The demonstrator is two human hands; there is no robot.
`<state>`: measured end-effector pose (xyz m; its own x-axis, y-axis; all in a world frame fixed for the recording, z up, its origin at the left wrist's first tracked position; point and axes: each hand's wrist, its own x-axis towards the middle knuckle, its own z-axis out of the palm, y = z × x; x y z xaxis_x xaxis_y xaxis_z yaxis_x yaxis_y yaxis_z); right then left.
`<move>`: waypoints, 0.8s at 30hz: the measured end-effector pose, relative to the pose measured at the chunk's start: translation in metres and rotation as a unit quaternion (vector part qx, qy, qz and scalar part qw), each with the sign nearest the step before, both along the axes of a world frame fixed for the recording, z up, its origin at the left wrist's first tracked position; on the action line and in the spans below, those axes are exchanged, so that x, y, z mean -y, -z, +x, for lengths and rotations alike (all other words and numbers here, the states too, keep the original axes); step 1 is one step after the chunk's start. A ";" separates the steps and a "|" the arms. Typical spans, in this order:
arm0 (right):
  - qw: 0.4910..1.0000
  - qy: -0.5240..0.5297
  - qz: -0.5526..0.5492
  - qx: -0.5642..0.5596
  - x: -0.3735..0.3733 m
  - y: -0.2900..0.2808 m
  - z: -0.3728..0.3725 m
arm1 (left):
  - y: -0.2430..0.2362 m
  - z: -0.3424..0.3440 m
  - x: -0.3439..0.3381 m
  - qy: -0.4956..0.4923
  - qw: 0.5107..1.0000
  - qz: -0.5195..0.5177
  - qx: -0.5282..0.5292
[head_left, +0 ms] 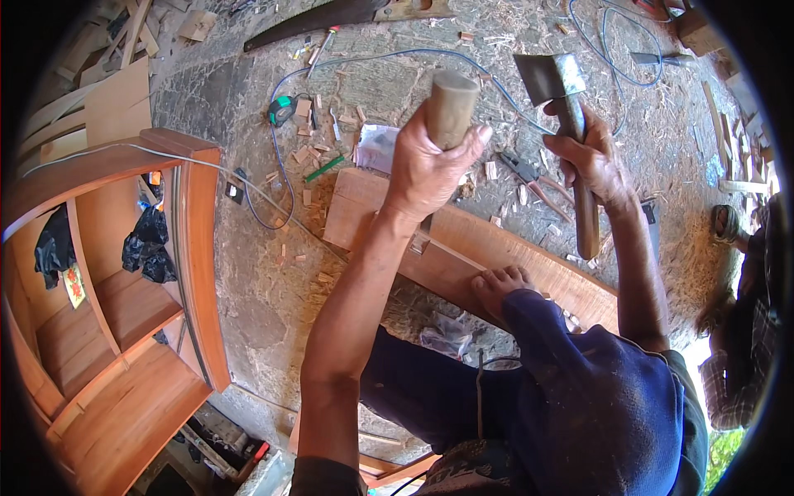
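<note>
My left hand (426, 165) is wrapped round the thick, round wooden handle (452, 103) of what looks like a chisel. A bit of dark blade shows below the fist, close to a small notch (419, 245) in a reddish wooden board (451, 266); whether it touches the wood I cannot tell. Raised to the right, my right hand (589, 157) grips a hatchet (571, 107) by its wooden handle, with its wide metal head uppermost. My bare foot (502, 285) rests on the board.
A wooden cabinet (194, 248) stands at left. Around the board lie a tape measure (282, 110), a green pencil (324, 169), pliers (529, 175), wood chips and a blue cable (397, 53). A handsaw (331, 21) lies at the far side. Another person (753, 314) is at the right edge.
</note>
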<state>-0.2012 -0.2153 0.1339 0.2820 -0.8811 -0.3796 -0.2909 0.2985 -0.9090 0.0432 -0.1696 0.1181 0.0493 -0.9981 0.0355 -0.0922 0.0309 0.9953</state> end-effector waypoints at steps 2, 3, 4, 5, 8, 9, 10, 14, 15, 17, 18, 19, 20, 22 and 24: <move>1.000 -0.007 0.006 0.002 -0.004 0.001 0.006 | 0.020 -0.001 -0.004 -0.015 0.998 0.027 0.063; 1.000 -0.014 0.017 -0.001 -0.006 -0.003 0.007 | 0.027 -0.001 -0.006 -0.018 0.996 0.043 0.078; 1.000 -0.014 0.012 -0.003 -0.007 -0.002 0.006 | 0.029 -0.002 -0.006 -0.016 0.995 0.053 0.081; 1.000 -0.013 0.007 -0.006 -0.008 0.001 0.005 | 0.031 -0.003 -0.008 -0.015 0.994 0.063 0.083; 1.000 -0.016 0.011 -0.008 -0.010 0.001 0.003 | 0.037 -0.003 -0.008 -0.018 0.994 0.058 0.089; 1.000 -0.019 0.019 -0.011 -0.010 0.002 0.002 | 0.039 -0.003 -0.007 -0.020 0.994 0.051 0.090; 0.999 -0.024 0.028 -0.011 -0.010 0.002 0.003 | 0.041 -0.004 -0.007 -0.020 0.994 0.061 0.089; 0.992 -0.075 -0.064 -0.075 0.000 0.002 -0.003 | 0.047 -0.013 -0.005 -0.016 0.988 0.075 0.136; 0.980 -0.084 -0.146 -0.104 0.010 0.005 -0.005 | 0.047 -0.013 -0.004 -0.015 0.984 0.072 0.161; 0.985 -0.071 -0.120 -0.106 0.020 -0.023 0.001 | 0.047 -0.010 -0.007 -0.030 0.984 0.071 0.160; 0.990 -0.045 -0.119 -0.063 0.029 -0.028 0.000 | 0.045 -0.009 -0.007 -0.037 0.984 0.071 0.159; 0.989 -0.010 -0.144 -0.039 0.034 -0.030 0.003 | 0.035 -0.012 -0.006 -0.031 0.984 0.083 0.152; 0.985 0.024 -0.169 -0.015 0.037 -0.032 0.005 | 0.036 -0.014 -0.005 -0.023 0.983 0.088 0.161; 0.959 -0.171 -0.209 -0.083 0.039 -0.024 0.003 | 0.043 -0.016 -0.002 -0.011 0.979 0.096 0.182; 0.890 -0.356 -0.243 -0.148 0.042 -0.017 0.002 | 0.048 -0.014 -0.004 -0.009 0.975 0.086 0.204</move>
